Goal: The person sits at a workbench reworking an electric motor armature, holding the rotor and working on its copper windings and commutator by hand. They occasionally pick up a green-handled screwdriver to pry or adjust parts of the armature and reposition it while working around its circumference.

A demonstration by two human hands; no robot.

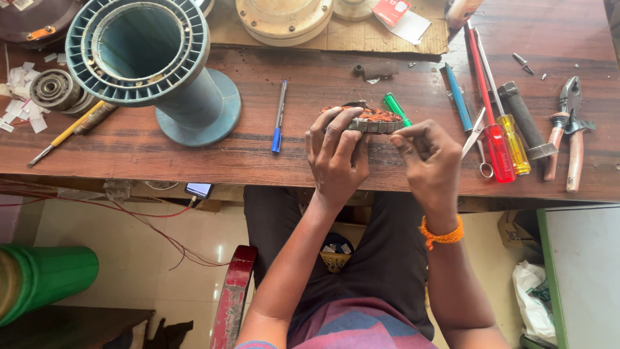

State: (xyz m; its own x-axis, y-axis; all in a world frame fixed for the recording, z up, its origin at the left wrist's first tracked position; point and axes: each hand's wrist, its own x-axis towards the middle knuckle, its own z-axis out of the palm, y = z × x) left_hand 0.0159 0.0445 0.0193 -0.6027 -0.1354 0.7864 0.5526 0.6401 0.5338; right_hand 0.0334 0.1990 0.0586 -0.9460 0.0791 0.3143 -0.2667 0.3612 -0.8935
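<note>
Two hands: working one motor stator [373,120] at bench [161,145] edge
Left hand [336,155]: gripping stator rim
Right hand [429,158]: pinching something small beside it, likely winding wire
Next: needing steady grip, fine threading

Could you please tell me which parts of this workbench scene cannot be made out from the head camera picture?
- The near side of the round wound coil part is hidden by the left hand in the head view.
- Whatever the right hand pinches is too small to tell.
- The cream discs and the dark part at the top left corner are cut off by the top edge.
- The green drum is cut off by the left edge.
</note>
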